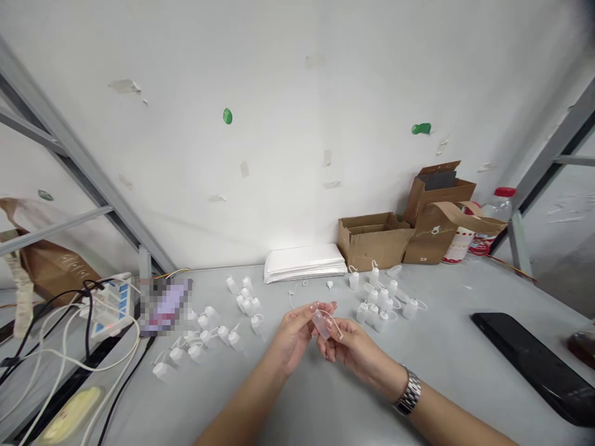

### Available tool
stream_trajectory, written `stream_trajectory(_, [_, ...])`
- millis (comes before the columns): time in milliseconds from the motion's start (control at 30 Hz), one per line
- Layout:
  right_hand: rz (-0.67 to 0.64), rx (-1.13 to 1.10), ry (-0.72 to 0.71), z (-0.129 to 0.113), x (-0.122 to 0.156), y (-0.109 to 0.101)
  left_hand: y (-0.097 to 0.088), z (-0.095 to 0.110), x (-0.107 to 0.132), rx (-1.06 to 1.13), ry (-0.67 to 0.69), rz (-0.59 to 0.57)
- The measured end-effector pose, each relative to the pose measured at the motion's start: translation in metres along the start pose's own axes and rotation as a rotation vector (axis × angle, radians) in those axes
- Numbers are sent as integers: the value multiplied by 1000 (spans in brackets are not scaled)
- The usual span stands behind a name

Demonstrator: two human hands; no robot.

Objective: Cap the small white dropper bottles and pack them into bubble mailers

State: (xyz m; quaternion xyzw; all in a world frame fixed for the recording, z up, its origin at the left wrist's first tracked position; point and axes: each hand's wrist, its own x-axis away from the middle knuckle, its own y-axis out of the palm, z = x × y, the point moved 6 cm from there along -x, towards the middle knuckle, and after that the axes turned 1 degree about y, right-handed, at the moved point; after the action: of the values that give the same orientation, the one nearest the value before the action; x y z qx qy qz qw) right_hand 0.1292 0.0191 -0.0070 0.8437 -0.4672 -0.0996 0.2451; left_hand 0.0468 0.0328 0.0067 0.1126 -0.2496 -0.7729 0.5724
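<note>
Just above the desk, in the middle, both my hands meet around a small translucent plastic bottle (320,324). It is tilted, and a thin white strap curves off it over the fingers. My left hand (294,334) pinches its upper end between thumb and fingers. My right hand (351,350), with a metal watch on the wrist, is closed on its lower right side. Similar small white bottles with thin straps stand in a group to the left (204,337) and in another to the right (383,300). Beyond my hands lies a small white cap (330,284).
White flat packs (302,263) lie stacked against the wall. Right of them are an open cardboard box (375,244), a brown paper bag (430,229) and a red-capped bottle (499,214). A black object (530,362) lies far right. Cables and a power strip (111,310) crowd the left.
</note>
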Motion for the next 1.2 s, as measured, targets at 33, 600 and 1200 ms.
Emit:
stream_trajectory(33, [15,27,-23,0,0,-1,0,0,0,12,0,-8])
stream_trajectory(600, [-21,-163,85,-2,1,-1,-2,2,-1,-1,45,39])
stream_trajectory(1200, [118,-25,-24,-8,2,-5,-8,3,0,-17,160,162])
